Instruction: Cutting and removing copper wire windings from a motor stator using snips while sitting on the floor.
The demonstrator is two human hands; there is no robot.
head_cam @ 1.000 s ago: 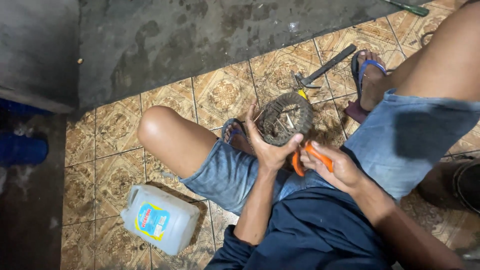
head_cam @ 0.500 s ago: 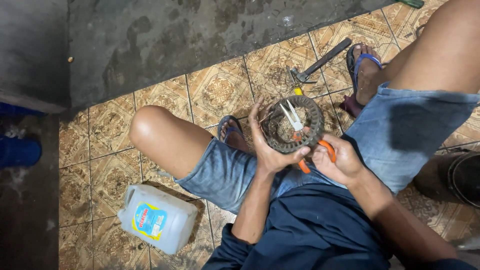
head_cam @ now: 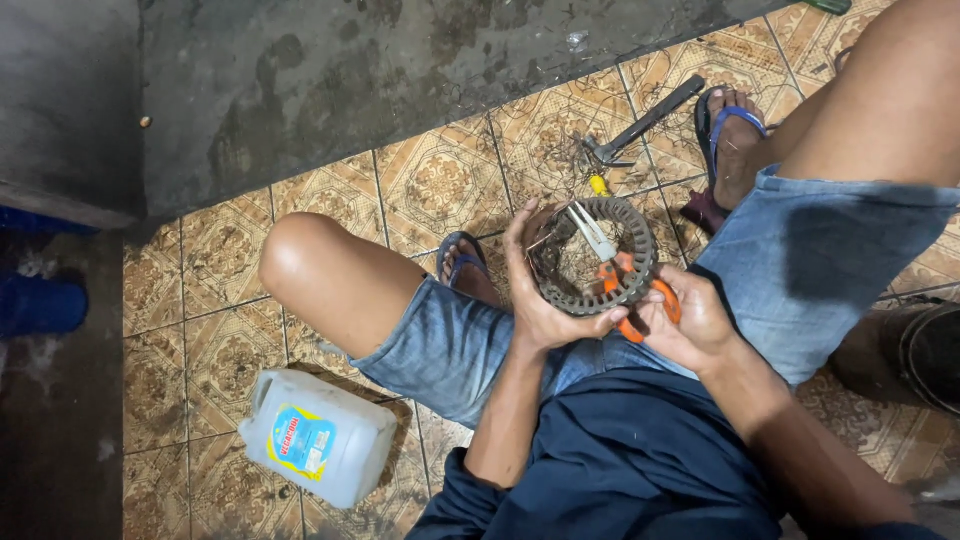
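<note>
I sit low with my knees apart over a tiled floor. My left hand (head_cam: 540,300) grips a dark, toothed metal ring (head_cam: 630,275) by its near-left rim, holding it up between my knees. My right hand (head_cam: 690,320) holds orange-handled pliers (head_cam: 625,290), whose pale jaws reach through the ring's open middle toward its far side. Thin wire strands stick out at the ring's left edge.
A hammer (head_cam: 645,120) lies on the tiles beyond the ring, with a small yellow-tipped tool (head_cam: 598,185) beside it. A white plastic jug (head_cam: 320,435) lies by my left thigh. A dark concrete wall base runs across the top. A dark round container (head_cam: 930,350) sits at right.
The ring has been lifted and turned from edge-on near the floor to face up in my left hand. The pliers moved from beside it into its centre.
</note>
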